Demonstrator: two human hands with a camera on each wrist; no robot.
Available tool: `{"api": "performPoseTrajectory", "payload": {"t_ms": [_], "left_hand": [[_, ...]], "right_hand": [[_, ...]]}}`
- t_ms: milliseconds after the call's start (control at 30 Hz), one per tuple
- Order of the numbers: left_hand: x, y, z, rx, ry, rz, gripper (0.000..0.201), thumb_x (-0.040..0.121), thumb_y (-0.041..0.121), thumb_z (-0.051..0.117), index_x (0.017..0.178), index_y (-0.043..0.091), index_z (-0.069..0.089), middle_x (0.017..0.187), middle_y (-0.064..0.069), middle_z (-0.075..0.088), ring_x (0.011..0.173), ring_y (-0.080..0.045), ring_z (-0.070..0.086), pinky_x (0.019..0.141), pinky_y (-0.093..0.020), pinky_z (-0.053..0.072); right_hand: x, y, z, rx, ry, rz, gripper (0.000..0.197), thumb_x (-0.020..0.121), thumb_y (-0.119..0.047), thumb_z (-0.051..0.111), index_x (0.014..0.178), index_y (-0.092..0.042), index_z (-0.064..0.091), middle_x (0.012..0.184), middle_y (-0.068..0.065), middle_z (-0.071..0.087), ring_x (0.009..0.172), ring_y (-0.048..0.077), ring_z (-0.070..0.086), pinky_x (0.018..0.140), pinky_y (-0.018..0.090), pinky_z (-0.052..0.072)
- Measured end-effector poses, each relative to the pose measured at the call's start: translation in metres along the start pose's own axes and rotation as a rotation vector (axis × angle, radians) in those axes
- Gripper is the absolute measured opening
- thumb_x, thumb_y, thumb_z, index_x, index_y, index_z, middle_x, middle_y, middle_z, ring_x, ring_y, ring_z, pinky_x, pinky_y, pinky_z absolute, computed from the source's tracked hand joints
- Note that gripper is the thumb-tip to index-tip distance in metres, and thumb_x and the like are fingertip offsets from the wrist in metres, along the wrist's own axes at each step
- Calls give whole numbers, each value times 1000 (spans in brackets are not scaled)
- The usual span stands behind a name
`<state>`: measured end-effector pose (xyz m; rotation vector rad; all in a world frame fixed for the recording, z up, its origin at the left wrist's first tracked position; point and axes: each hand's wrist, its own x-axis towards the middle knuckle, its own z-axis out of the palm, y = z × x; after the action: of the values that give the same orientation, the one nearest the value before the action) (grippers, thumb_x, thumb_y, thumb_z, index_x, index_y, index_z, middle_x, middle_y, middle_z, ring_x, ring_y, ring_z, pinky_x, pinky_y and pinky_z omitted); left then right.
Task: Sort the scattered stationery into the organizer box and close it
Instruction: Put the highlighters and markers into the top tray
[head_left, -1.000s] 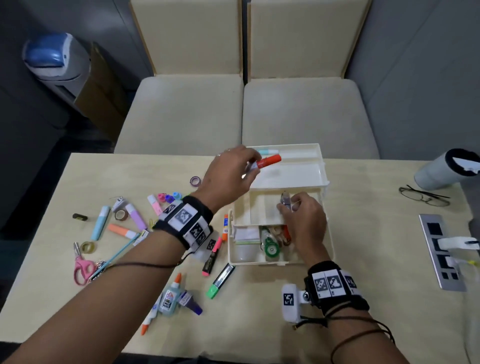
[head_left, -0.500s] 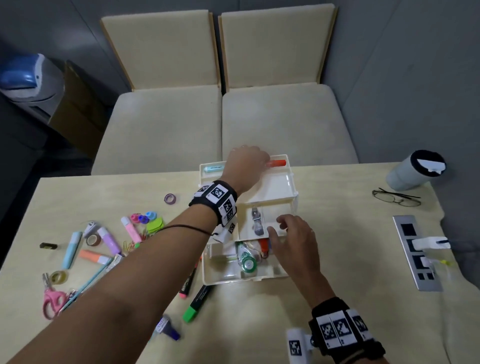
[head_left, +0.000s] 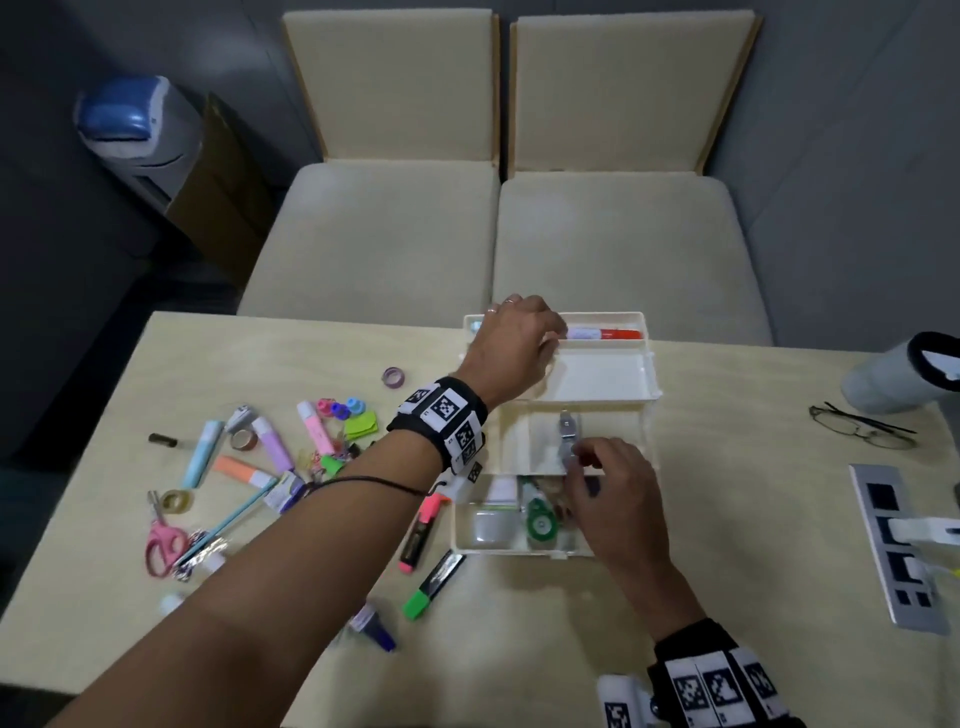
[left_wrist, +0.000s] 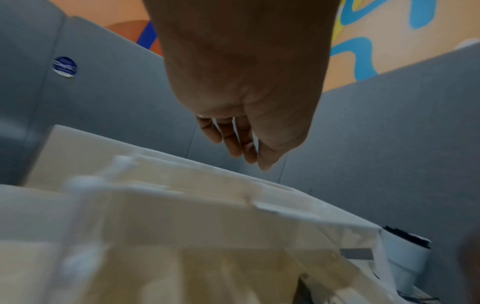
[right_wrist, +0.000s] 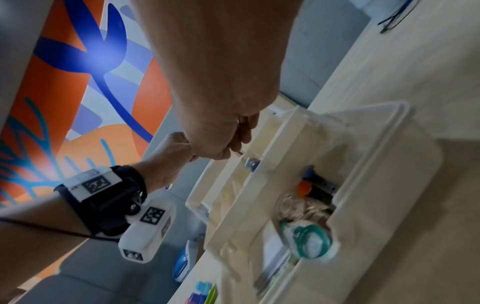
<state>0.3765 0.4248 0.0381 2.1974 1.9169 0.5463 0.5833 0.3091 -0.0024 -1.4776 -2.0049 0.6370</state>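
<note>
The white organizer box (head_left: 519, 554) stands open mid-table, its lid (head_left: 597, 379) laid back. A red marker (head_left: 605, 333) lies in the lid's far slot. My left hand (head_left: 556, 336) hovers over that slot's left end; in the left wrist view its fingers (left_wrist: 244, 144) hang straight and hold nothing. My right hand (head_left: 579, 456) reaches into the upper tray and pinches the near end of a metal clipper (head_left: 566, 427), which also shows under the curled fingers as the clipper (right_wrist: 250, 163). A green tape dispenser (head_left: 540, 522) lies in the lower compartment.
Loose stationery lies left of the box: pink scissors (head_left: 163, 545), pastel highlighters (head_left: 272, 444), a pink marker (head_left: 418, 535), a green marker (head_left: 434, 584), a tape roll (head_left: 393, 376). At the right lie glasses (head_left: 860, 428), a tumbler (head_left: 898, 374) and a power strip (head_left: 898, 545).
My left hand carried the red marker to the lid's far slot, laid it there and let go. My right hand came off the metal clipper and has closed on its near end again.
</note>
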Motion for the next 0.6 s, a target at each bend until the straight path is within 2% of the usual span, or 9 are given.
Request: {"api": "performPoseTrajectory", "payload": {"t_ms": [100,167,233,300,467,600], "left_hand": [[-49,-23,-18,-71,27,-47,20,92,18,66,109,22,75,110,0,69,102,-27,62,88,-42,48],[-93,-42,-29,-103,44,-91,20,91,17,66,109,22,75,109,0,68,101,-26,61,88,-40,45],[-140,-64,-36,-121,35,-130,19,91,17,67,107,22,75,107,0,68,98,-25,61,87,-38,43],[-187,-88,-38,-170,14,-190,18,91,17,65,107,22,73,106,1,67,99,-24,61,87,-40,47],[-303,-148,-56,-262,-57,-302,14,93,14,64,103,19,73,102,1,67,98,-21,60,85,-40,50],[-372,-186,-69,-309,-81,-428,16,94,16,65,103,26,73,103,7,67,96,-16,62,82,-39,53]], "right_hand": [[1,-29,21,54,-30,-93,13,90,-6,74,97,-15,70,89,-5,65,83,19,61,75,43,55],[0,-51,40,89,-78,-157,14,90,-4,73,96,-17,70,89,-6,64,82,16,60,73,41,53],[-1,-74,62,124,-154,-174,15,91,-8,72,96,-21,68,91,-9,62,81,14,61,71,39,53],[-2,-92,84,111,-242,-179,13,92,-14,71,96,-25,66,92,-11,61,80,14,62,71,39,54],[-2,-136,149,-62,-497,-202,6,93,-22,70,96,-26,66,91,-10,59,76,13,61,71,36,53],[16,-159,198,-232,-587,-192,4,94,-25,66,97,-22,67,93,-3,62,82,19,64,72,35,50]]}}
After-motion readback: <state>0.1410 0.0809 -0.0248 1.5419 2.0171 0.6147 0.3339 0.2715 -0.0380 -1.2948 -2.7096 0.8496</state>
